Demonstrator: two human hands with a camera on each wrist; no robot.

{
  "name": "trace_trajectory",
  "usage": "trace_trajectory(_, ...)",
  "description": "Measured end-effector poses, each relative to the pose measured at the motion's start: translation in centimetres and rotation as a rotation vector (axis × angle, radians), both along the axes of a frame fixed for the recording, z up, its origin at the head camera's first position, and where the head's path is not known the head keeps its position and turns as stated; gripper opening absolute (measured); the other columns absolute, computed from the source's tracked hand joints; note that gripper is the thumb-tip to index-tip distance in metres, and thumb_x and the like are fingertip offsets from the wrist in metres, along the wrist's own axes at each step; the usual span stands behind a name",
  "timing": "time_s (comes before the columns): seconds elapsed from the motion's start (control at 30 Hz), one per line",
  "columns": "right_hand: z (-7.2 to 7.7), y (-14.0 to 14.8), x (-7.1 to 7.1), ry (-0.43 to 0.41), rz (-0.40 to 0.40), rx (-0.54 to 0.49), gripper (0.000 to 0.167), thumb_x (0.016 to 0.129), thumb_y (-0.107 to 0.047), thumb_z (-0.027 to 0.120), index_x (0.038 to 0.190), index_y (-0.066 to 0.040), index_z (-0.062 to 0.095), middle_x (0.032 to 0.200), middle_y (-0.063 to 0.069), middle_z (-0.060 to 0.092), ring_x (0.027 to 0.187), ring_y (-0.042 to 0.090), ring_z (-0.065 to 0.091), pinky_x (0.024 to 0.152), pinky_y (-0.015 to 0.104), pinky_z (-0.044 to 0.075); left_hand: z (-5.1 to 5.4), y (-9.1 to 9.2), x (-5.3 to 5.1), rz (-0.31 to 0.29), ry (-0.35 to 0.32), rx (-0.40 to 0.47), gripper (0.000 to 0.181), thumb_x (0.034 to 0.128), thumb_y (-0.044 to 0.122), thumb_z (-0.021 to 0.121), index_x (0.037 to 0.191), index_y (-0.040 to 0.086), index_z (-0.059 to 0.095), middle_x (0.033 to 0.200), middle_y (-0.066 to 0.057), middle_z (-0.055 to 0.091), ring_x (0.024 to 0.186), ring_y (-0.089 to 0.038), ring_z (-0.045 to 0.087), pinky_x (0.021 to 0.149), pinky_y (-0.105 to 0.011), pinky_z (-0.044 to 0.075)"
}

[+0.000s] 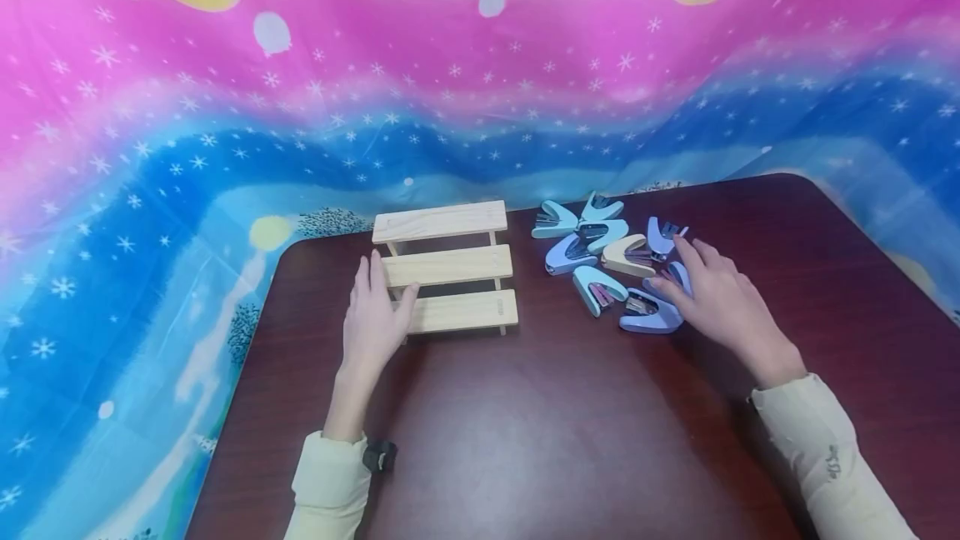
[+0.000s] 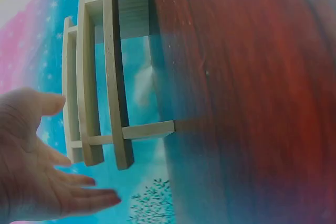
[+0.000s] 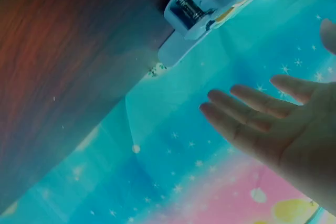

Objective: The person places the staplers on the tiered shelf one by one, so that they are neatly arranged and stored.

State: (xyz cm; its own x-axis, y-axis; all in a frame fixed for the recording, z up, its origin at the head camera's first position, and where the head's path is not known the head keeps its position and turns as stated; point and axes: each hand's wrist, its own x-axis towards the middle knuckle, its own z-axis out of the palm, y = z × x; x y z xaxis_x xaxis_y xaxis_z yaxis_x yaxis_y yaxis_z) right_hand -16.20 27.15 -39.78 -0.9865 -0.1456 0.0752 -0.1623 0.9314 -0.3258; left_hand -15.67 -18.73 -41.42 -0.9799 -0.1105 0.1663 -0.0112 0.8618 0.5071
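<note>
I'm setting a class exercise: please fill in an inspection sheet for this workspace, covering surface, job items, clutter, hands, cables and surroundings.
Surface: dark red-brown tabletop, with a glossy sheen.
Job items: three-tier wooden stand, no staplers on it; teal, purple and cream staplers clustered to its right.
Clutter: nothing seen.
Hands: left hand at the stand's left end, right hand at the cluster's right side; neither grips anything, contact unclear.
Cables: nothing seen.
Surroundings: pink-and-blue snowflake backdrop beyond the tabletop.
</note>
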Motion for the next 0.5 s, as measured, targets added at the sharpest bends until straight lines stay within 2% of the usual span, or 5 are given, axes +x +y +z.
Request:
trace_trajectory(0.07,0.0,0.0,0.0,-0.004,-0.008,-0.015,0.08,0.102,-0.042,0.064,0.155,0.008,0.032,0.147,0.041,0.037,0.13,0.061,0.039,0.1,0.076,0.037,-0.2,-0.2,-0.2,0.036,-0.035,0.14,0.083,0.1043,0.044,0.055,0.164,0.001,0.016,0.164,-0.029,0.024,0.141,-0.052,0.04,0.108,-0.068,0.037)
trace_trajectory(0.13,-0.1,0.1,-0.1,0.006,-0.012,-0.025,0.074,0.102,-0.038,0.065,0.151,0.01,0.037,0.143,0.041,0.042,0.127,0.06,0.043,0.097,0.075,0.04,-0.5,-0.5,-0.5,0.06,-0.07,0.249,0.08,0.105,0.04,0.055,0.163,-0.001,0.017,0.162,-0.029,0.028,0.138,-0.051,0.043,0.11,-0.065,0.037)
trace_trajectory(0.33,-0.5,0.7,-0.3,0.079,-0.035,-0.081,0.064,0.104,-0.037,0.063,0.142,0.012,0.047,0.132,0.04,0.053,0.118,0.058,0.053,0.092,0.074,0.044,-1.3,-1.4,-1.3,0.076,-0.143,0.615,0.067,0.1048,0.031,0.059,0.157,-0.001,0.033,0.156,-0.026,0.043,0.139,-0.04,0.045,0.116,-0.053,0.033)
trace_trajectory(0.43,-0.6,1.0,-0.4,0.103,-0.058,-0.118,0.06,0.104,-0.036,0.061,0.14,0.012,0.05,0.131,0.039,0.055,0.117,0.057,0.054,0.094,0.074,0.043,-1.5,-1.6,-1.4,0.078,-0.157,0.752,0.059,0.1037,0.029,0.062,0.151,0.0,0.042,0.148,-0.024,0.051,0.135,-0.035,0.049,0.114,-0.049,0.035)
trace_trajectory(0.5,-0.8,1.2,-0.5,0.113,-0.075,-0.141,0.057,0.105,-0.034,0.06,0.138,0.011,0.052,0.13,0.038,0.057,0.116,0.055,0.056,0.094,0.073,0.044,-1.7,-1.7,-1.5,0.079,-0.154,0.793,0.055,0.1032,0.028,0.063,0.147,0.0,0.046,0.143,-0.023,0.055,0.13,-0.034,0.051,0.111,-0.047,0.036)
